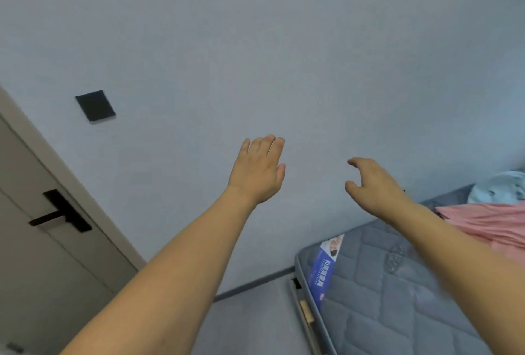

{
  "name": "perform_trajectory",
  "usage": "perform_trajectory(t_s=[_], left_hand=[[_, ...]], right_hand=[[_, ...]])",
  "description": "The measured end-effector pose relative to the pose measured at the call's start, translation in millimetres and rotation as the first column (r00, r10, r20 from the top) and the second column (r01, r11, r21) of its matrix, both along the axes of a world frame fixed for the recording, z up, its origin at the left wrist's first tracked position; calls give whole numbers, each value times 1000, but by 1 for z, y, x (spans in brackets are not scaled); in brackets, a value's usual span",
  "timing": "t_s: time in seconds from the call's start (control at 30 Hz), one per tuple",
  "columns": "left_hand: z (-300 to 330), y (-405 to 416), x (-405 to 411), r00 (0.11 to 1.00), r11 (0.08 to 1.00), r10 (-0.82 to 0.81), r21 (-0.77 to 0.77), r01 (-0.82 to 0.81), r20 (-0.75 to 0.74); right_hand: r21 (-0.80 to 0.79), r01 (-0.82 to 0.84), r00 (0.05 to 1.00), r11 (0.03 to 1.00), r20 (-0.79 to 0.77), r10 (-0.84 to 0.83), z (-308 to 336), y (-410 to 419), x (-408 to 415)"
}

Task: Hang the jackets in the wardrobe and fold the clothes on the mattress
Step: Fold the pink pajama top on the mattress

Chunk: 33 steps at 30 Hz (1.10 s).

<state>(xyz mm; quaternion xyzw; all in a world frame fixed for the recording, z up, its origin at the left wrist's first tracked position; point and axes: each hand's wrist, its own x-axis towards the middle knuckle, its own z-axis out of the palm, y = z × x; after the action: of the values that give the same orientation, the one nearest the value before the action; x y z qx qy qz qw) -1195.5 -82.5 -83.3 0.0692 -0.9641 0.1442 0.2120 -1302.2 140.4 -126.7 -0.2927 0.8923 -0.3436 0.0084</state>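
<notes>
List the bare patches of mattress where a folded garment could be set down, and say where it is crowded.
The quilted mattress is bare from its near corner by the blue label up to the pink cloth. The far right end is crowded: pink cloth, with light blue cloth behind it. Both hands are empty.

Open air around both hands; mattress (397, 292) at four o'clock carries pink clothes (488, 224), door (42, 241) at eight o'clock.

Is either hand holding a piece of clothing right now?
No. The left hand and right hand are both empty, raised before the pale blue wall, apart from the pink garment.
</notes>
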Motion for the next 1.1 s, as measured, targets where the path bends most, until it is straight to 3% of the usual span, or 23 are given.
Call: perform_trajectory(t_s=[0.33, 0.47, 0.63, 0.73, 0.83, 0.9, 0.97, 1.1], left_hand=[[-149, 100, -241, 935, 954, -280, 169, 246, 219], [-271, 149, -345, 862, 905, -384, 317, 282, 331], [-441, 222, -446, 688, 834, -536, 433, 341, 489], [-527, 277, -502, 598, 751, -648, 527, 398, 472], [-601, 336, -546, 544, 652, -736, 641, 406, 403], [-655, 358, -560, 554, 638, -728, 696, 331, 403], [-704, 367, -562, 641, 689, -667, 641, 338, 379], [-747, 371, -552, 773, 708, -626, 490, 508, 102]], right_hand=[[123, 328, 913, 936, 212, -348, -171, 138, -161], [184, 474, 816, 861, 274, -509, -280, 188, -229], [297, 592, 711, 749, 244, -659, -442, 255, -310], [400, 585, 708, 706, 172, -685, -535, 300, -349], [597, 492, 676, 634, 198, -710, -622, 336, -362], [606, 519, 712, 604, 85, -697, -674, 348, -358], [501, 627, 720, 596, -81, -689, -701, 349, -353], [408, 680, 709, 609, -157, -687, -710, 351, -354]])
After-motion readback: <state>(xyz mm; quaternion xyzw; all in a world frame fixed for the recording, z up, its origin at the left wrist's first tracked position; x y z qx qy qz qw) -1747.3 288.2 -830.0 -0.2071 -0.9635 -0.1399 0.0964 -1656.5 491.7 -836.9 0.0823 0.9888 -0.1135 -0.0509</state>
